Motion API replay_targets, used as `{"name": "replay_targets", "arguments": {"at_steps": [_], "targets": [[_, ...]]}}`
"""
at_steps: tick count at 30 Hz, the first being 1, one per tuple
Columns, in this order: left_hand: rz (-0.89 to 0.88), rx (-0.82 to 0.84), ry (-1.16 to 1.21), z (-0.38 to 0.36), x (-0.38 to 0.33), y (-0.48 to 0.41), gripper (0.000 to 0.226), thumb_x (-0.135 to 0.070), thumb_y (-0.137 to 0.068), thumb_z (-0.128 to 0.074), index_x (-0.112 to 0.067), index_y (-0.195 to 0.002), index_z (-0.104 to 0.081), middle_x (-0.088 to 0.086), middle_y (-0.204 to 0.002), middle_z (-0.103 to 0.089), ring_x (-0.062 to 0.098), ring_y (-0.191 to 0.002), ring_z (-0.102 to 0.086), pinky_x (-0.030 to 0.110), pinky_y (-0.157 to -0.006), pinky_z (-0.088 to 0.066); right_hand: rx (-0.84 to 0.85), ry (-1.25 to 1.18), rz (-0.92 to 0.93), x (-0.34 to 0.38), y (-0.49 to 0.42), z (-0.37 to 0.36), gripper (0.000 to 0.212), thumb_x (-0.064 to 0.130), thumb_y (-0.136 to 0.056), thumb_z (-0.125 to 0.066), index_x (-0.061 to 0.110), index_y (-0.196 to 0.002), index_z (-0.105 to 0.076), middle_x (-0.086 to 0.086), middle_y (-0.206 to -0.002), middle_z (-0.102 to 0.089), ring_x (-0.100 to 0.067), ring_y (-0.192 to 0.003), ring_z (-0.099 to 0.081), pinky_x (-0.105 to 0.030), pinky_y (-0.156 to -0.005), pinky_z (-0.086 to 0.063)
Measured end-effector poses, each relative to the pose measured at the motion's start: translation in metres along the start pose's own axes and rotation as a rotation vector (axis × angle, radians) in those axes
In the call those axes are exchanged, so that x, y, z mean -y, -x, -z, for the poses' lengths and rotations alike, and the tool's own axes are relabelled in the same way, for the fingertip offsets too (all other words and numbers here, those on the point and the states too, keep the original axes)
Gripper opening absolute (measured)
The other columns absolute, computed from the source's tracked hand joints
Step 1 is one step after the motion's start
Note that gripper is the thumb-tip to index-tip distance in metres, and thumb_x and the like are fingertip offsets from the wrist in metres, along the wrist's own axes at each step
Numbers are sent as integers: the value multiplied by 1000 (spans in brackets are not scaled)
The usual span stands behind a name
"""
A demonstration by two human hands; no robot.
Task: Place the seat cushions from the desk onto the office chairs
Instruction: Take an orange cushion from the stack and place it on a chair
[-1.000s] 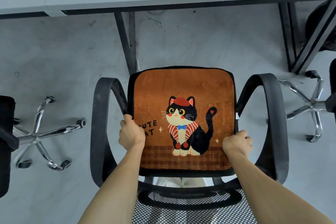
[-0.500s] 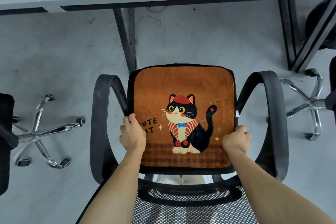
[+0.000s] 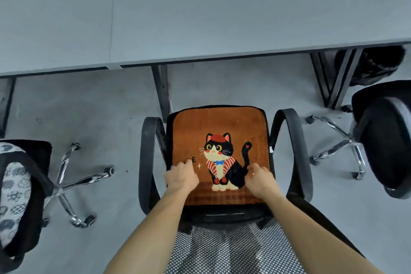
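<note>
An orange seat cushion with a black-and-white cat picture lies flat on the seat of the black office chair right in front of me, between its two armrests. Both of my hands lie on top of the cushion's near half. My left hand covers part of the printed letters at the cushion's left side. My right hand rests beside the cat's tail at the right side. Neither hand grips the cushion's edge. The chair's mesh backrest is just below my forearms.
The grey desk spans the top, its dark legs behind the chair. A chair with a white patterned cushion stands at left, a black chair at right. A black bag sits under the desk.
My hands have let go of the cushion's left and right edges and moved inward onto its top. My view has pulled back, so more of the desk and neighbouring chairs shows.
</note>
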State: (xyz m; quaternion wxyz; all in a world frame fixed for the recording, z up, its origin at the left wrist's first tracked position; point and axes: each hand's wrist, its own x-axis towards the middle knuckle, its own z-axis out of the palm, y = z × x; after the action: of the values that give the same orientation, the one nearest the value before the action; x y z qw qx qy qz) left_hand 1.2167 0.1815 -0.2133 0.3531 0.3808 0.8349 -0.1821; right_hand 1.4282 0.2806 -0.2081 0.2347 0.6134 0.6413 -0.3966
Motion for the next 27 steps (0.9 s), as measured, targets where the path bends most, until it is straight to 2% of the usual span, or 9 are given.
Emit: {"name": "replay_targets", "arguments": {"at_steps": [5, 9, 13, 16, 19, 27], "targets": [[-174, -85, 17, 48, -1, 78, 40, -35, -96, -44, -24, -135, -50, 2, -118, -64, 26, -105, -61, 42, -85, -53, -35, 41, 128, 27, 90, 39, 47, 33, -96, -46, 23, -141, -50, -11, -137, -53, -33, -124, -50, -41, -103, -46], [-286, -197, 60, 77, 8, 131, 40, -41, -96, -47, -25, -132, -54, 0, -118, -66, 24, -106, -62, 42, -86, -55, -143, 25, 290, 45, 160, 61, 41, 35, -98, -46, 29, -138, -52, -5, -142, -54, -30, -131, -45, -42, -109, -41], [-366, -403, 11, 105, 31, 175, 45, -41, -97, -47, -29, -141, -48, -1, -136, -58, 23, -125, -52, 43, -102, -44, -360, 37, 451, 55, 226, 77, 42, 36, -101, -46, 32, -143, -49, 6, -147, -50, -23, -140, -35, -40, -113, -35], [-338, -541, 33, 130, 58, 194, 50, -40, -98, -45, -32, -147, -41, -3, -148, -48, 20, -139, -38, 41, -112, -31, -509, 32, 523, 64, 258, 88, 41, 39, -102, -44, 33, -143, -49, 10, -148, -47, -18, -143, -31, -38, -115, -32], [-290, -655, 15, 153, 98, 212, 50, -39, -98, -44, -33, -147, -41, -4, -150, -46, 18, -141, -35, 39, -112, -29, -583, 34, 583, 77, 283, 95, 41, 39, -102, -45, 35, -143, -49, 8, -152, -43, -18, -144, -29, -37, -115, -32], [-119, -774, 55, 194, 207, 259, 52, -42, -98, -44, -34, -149, -38, -3, -154, -40, 18, -143, -31, 40, -113, -30, -603, 54, 711, 137, 328, 86, 46, 47, -103, -40, 39, -147, -42, 6, -161, -30, -21, -150, -18, -42, -117, -28]]}}
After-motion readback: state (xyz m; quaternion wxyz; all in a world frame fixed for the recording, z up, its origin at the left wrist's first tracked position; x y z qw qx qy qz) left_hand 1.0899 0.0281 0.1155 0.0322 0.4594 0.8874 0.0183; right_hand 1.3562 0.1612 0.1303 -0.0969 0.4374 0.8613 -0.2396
